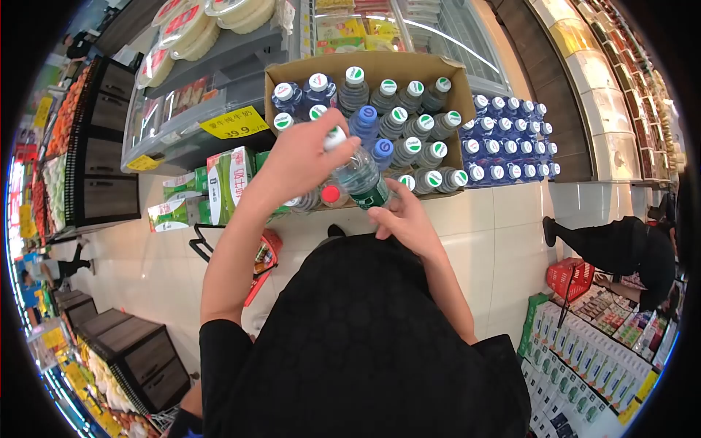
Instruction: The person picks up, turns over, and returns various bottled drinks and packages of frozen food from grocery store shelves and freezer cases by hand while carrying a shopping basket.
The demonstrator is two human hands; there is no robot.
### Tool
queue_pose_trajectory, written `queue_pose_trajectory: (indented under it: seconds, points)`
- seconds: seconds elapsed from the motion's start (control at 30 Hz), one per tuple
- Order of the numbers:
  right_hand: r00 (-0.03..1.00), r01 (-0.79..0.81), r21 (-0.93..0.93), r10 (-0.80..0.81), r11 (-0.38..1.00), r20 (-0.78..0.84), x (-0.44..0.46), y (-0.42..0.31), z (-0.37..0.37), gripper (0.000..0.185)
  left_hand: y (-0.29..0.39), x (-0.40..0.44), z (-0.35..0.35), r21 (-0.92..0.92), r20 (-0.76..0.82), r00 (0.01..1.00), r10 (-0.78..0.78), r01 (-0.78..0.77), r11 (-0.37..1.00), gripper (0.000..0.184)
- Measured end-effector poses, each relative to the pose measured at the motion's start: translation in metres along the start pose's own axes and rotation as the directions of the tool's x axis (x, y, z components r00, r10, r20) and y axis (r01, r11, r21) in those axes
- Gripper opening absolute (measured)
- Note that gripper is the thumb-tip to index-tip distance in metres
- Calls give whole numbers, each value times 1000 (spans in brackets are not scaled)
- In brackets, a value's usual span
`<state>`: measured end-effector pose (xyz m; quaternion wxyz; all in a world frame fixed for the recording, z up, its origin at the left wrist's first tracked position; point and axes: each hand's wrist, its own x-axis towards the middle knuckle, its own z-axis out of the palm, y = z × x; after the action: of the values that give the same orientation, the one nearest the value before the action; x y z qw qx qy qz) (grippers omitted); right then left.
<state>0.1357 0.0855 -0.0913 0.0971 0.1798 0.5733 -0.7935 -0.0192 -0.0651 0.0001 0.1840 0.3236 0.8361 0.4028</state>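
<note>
A clear water bottle (359, 179) with a green label and a white cap is tilted over the near side of an open cardboard box (445, 67). My left hand (310, 155) grips it by the cap end, fingers closed round the top. Lower down, my right hand (404, 219) holds the bottle near its base, thumb and fingers against it. Several more bottles stand upright in the box, among them one with a blue cap (367, 115) and one with a red cap (331, 194). My left hand hides part of the box's left side.
Packs of blue bottles (509, 150) stand right of the box. Green and white cartons (228, 182) sit at its left, below a freezer with a yellow price sign (235, 123). A red basket (267, 255) is on the floor. Another person (628, 252) is at the right.
</note>
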Motion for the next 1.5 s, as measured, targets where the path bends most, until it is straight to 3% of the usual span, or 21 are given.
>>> queue_pose_trajectory:
  seconds: [0.03,0.1,0.13,0.37,0.63,0.97,1.03,1.17,1.2,1.27,1.3,1.37,1.5]
  points:
    - [998,17,-136,-24,991,-52,-2,-2,-5,54,1,0,4,-1,-2,1000,3,-3,1000,22]
    - [994,51,-94,-60,994,-96,-6,-2,-14,52,-2,-1,16,299,-27,980,197,-180,937,25]
    - [986,84,-51,-91,995,-141,-8,-1,-19,50,-5,-2,23,341,-21,978,208,-188,921,29]
    - [935,107,-74,-125,992,-333,-2,11,-54,36,-35,-12,77,435,15,975,222,-207,876,35]
    - [928,123,44,-99,991,-359,2,20,-68,32,-52,-10,120,531,136,970,200,-241,813,39]
    - [939,89,38,-71,995,-337,5,15,-74,30,-50,-19,118,471,139,990,33,-95,877,41]
    - [931,85,36,-66,996,-359,3,14,-77,31,-48,-21,117,385,9,998,65,-64,921,40]
    - [881,190,51,-147,981,-449,-7,19,-102,29,-52,-25,125,256,-69,991,113,-92,962,37]
    - [873,188,47,-145,981,-466,-10,24,-117,29,-50,-25,125,248,-101,993,61,-34,968,33]
    - [694,240,-132,-265,962,-670,-14,33,-151,28,-47,-22,130,238,-138,990,8,25,971,30]
    - [694,238,-132,-263,962,-670,-19,31,-167,28,-49,-21,136,277,-180,983,34,17,961,26]
    - [540,-155,-567,-411,809,-735,-25,31,-191,30,-51,-20,141,321,-215,975,49,23,947,23]
    - [637,-78,-618,-438,782,-635,-14,36,-210,34,-50,-16,150,344,-322,946,48,70,936,18]
